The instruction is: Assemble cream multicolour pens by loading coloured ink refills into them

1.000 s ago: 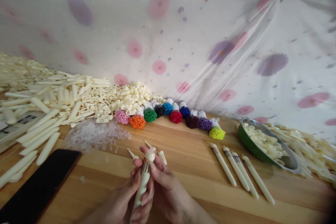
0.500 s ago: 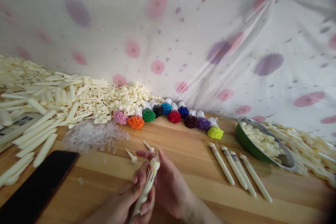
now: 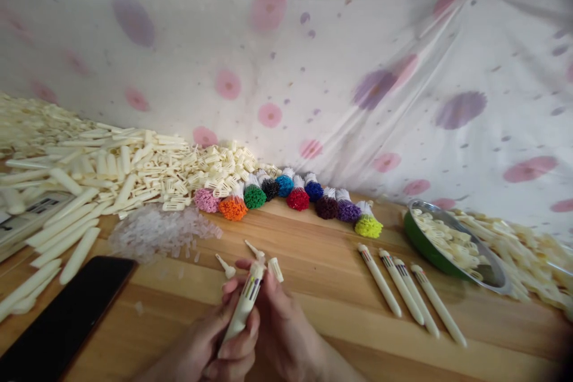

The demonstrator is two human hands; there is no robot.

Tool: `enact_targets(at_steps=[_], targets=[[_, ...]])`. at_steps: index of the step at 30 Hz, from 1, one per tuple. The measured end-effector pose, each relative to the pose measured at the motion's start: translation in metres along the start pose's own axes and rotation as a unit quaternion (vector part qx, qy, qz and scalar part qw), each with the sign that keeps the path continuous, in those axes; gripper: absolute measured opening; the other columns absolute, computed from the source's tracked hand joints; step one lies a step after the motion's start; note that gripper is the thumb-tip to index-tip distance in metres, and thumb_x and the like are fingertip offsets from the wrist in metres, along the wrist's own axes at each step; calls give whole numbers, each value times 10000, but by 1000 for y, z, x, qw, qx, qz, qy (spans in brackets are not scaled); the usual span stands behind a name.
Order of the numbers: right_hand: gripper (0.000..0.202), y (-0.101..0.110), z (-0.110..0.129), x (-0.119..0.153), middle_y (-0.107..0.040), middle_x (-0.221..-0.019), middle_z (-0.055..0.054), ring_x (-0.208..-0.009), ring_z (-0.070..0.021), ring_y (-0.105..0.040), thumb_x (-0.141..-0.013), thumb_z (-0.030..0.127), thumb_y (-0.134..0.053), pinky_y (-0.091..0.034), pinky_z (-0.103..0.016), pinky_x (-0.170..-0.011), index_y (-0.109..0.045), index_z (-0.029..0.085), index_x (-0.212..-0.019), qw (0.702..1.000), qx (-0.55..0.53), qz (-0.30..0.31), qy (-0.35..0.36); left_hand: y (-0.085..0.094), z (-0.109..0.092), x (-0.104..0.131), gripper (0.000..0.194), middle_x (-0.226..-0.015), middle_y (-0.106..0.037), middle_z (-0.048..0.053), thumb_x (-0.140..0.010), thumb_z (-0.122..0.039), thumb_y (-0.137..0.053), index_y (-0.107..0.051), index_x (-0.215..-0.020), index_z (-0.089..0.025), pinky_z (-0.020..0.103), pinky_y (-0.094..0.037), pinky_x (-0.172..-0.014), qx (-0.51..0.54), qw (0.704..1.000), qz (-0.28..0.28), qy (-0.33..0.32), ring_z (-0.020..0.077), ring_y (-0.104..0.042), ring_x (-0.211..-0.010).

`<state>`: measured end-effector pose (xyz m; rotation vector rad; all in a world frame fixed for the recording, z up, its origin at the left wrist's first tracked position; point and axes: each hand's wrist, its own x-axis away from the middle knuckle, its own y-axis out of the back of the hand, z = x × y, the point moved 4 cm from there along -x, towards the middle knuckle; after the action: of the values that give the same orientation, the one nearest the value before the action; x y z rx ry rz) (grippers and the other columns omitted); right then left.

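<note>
My left hand point(image 3: 224, 334) is closed around the barrel of a cream multicolour pen point(image 3: 244, 307), tilted with its top end away from me. Coloured sliders show in the slots near that top. Beside it, my right hand point(image 3: 289, 325) has its thumb and fingers closed at a small cream slotted piece point(image 3: 276, 270), which sticks up from the fingertips; some of its fingers are hidden behind the pen. Just past the hands, two small pointed cream parts, a left one point(image 3: 225, 265) and a right one point(image 3: 254, 249), lie on the wooden table point(image 3: 313, 262).
Several multicolour pens point(image 3: 405, 286) lie at right, before a green-sided bowl point(image 3: 421, 245) of cream parts. Bundles of coloured refills point(image 3: 298, 197) line the back. Left are heaped cream barrels point(image 3: 85, 191), clear plastic bits point(image 3: 156, 233) and a black phone point(image 3: 67, 316).
The small cream slotted piece now shows at my right fingertips, apart from the pen's top. My right hand has turned and drawn in slightly; the pen has shifted a little down and left.
</note>
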<state>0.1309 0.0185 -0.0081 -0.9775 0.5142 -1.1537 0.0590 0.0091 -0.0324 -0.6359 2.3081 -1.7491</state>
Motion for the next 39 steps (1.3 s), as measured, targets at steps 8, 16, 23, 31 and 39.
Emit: enact_targets(at_steps=[8,16,23,31,39], targets=[[376,2,-5,-2,-684,-879,-10,-763,-136,-609,-653,362,-780,-446,-276,-771,-636,211,-965,999,-2,-44,13,-7,-2,2,262,-445,-411,-93,-775,-420,-664,-700,-781,-160,71,-219,-252,39,999,6,-33,-16,-140,-281],[518,1,-5,-2,-685,-903,3,-802,-122,-611,-624,324,-805,-429,-247,-780,-604,224,-1091,999,-36,-4,-9,-10,-2,-1,256,-427,-385,-101,-780,-396,-667,-696,-780,-141,79,-182,-235,55,998,26,-16,-14,-127,-268],[518,1,13,-4,-645,-653,-21,-715,-169,-603,-809,572,-502,-421,-279,-695,-584,137,-1077,997,31,26,-59,-6,3,2,255,-465,-457,-78,-727,-420,-710,-670,-764,-171,99,-216,-281,-21,999,-47,-4,-2,-233,-303],[380,4,11,-4,-651,-701,-12,-573,-120,-558,-803,506,-555,-385,-217,-563,-544,198,-1027,995,42,39,-76,-4,5,0,278,-445,-472,-83,-726,-439,-703,-620,-732,-174,110,-183,-266,-41,997,-64,-19,6,-216,-284],[452,5,-2,-3,-672,-806,-23,-698,-129,-603,-736,541,-646,-445,-262,-706,-591,174,-994,999,23,-14,-23,-9,-1,-1,240,-439,-435,-88,-780,-371,-670,-640,-719,-141,94,-204,-258,22,999,6,-23,-2,-165,-279]])
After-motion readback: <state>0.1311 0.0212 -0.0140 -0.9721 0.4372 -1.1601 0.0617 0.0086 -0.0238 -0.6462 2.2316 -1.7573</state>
